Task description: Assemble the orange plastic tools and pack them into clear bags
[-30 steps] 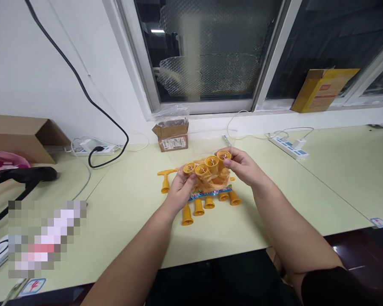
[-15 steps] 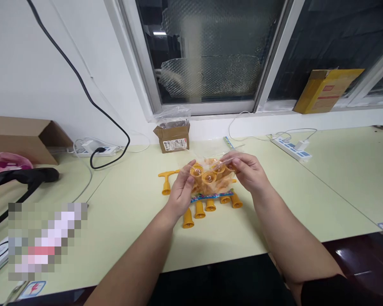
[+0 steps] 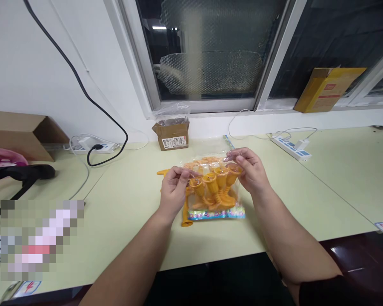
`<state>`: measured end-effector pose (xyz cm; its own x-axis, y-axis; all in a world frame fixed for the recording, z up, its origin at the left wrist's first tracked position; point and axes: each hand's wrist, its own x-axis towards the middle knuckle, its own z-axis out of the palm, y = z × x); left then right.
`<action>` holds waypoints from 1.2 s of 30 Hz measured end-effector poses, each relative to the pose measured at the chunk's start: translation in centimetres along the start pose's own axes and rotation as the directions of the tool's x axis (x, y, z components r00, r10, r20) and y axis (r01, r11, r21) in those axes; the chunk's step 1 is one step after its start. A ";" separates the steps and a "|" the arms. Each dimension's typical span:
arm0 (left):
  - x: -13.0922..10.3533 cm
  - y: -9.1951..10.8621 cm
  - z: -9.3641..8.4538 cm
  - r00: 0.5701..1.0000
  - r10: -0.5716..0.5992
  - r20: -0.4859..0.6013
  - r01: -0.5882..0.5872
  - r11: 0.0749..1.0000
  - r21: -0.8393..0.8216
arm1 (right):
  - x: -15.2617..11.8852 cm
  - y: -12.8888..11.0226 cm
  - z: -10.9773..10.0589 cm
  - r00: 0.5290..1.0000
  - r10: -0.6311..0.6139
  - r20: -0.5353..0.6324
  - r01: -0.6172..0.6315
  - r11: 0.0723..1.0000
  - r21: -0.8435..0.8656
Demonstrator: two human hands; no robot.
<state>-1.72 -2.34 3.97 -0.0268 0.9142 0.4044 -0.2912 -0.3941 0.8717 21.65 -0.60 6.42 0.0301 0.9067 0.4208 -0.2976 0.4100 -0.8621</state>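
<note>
A clear plastic bag (image 3: 217, 213) with a colourful printed strip along its near edge hangs between my hands. Several yellow-orange plastic pieces with flared, cup-like ends (image 3: 210, 182) show inside it. My left hand (image 3: 175, 189) pinches the bag's left upper edge between thumb and fingers. On the opposite side, my right hand (image 3: 249, 168) grips the upper right edge. Beneath the bag, more yellow pieces lie on the table, mostly covered; one flared yellow piece (image 3: 187, 219) sticks out below my left hand. What exactly these pieces are I cannot tell.
A small cardboard box (image 3: 172, 136) with plastic film stands by the window wall. Power strips lie at the right (image 3: 292, 148) and left (image 3: 106, 148). A larger cardboard box (image 3: 15, 131) and a black curved object (image 3: 28, 175) sit at the left. A yellow carton (image 3: 328, 91) leans on the window.
The bag has tilted and spread, so its printed strip now sits lower and nearer me. It covers most of the loose yellow pieces. My left hand has moved slightly left.
</note>
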 end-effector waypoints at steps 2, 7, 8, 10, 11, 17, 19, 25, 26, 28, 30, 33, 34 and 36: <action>0.1 -0.1 -0.1 0.999 -0.016 -0.051 0.014 0.999 -0.029 | -0.2 0.3 -0.2 0.979 0.126 0.161 -0.127 0.992 -0.005; 0.3 -0.4 -0.3 0.998 -0.020 -0.064 0.018 1.000 -0.023 | -0.6 1.1 -0.3 0.838 0.274 0.473 -0.225 0.961 -0.159; 0.4 -0.5 -0.3 0.998 -0.023 -0.051 0.022 0.999 -0.028 | -0.6 1.3 -0.3 0.848 0.285 0.447 -0.240 0.958 -0.157; 0.7 -0.6 -0.5 0.998 -0.064 -0.022 0.063 0.996 -0.058 | -0.5 1.7 -0.2 0.899 0.291 0.327 -0.270 0.957 -0.109; 1.0 -0.6 -0.7 0.995 -0.102 -0.010 0.100 0.991 -0.089 | -0.4 1.9 -0.3 0.924 0.287 0.253 -0.278 0.958 -0.072; 2.1 -0.2 -1.2 0.899 -0.427 0.100 0.432 0.825 -0.365 | 0.9 2.1 -0.5 0.953 0.260 -0.153 -0.236 0.958 0.163; 1.8 -0.3 -0.8 0.865 -0.476 0.156 0.494 0.754 -0.433 | 1.3 2.2 -0.4 0.944 0.212 -0.253 -0.161 0.965 0.209; 0.5 -1.9 1.2 0.869 -0.470 0.154 0.484 0.743 -0.463 | 0.7 3.1 1.1 0.946 0.242 -0.218 -0.199 0.959 0.201; 0.6 -2.2 1.3 0.868 -0.481 0.122 0.477 0.741 -0.473 | 0.5 3.1 1.3 0.951 0.254 -0.175 -0.220 0.956 0.194; 0.8 -2.6 1.2 0.854 -0.517 0.055 0.472 0.726 -0.501 | 0.5 2.9 1.3 0.960 0.269 -0.079 -0.249 0.947 0.201; 1.3 -2.6 0.7 0.837 -0.547 0.007 0.464 0.705 -0.537 | 0.9 2.4 0.3 0.965 0.264 -0.004 -0.258 0.945 0.203; 1.9 -2.1 0.1 0.832 -0.553 -0.042 0.427 0.686 -0.589 | 1.8 1.6 -2.4 0.959 0.282 -0.025 -0.281 0.959 0.039; 2.0 -2.0 0.0 0.835 -0.548 -0.056 0.410 0.685 -0.602 | 2.0 1.4 -3.5 0.944 0.327 -0.045 -0.330 0.939 -0.094; 2.3 -1.7 -0.2 0.838 -0.539 -0.082 0.379 0.685 -0.622 | 2.1 1.3 -5.2 0.878 0.478 -0.027 -0.434 0.771 -0.466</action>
<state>-1.45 0.41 3.33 0.0557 0.9866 -0.1536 -0.8046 0.1355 0.5782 26.30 2.34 4.67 -0.0902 0.9946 -0.0505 0.2018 -0.0314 -0.9789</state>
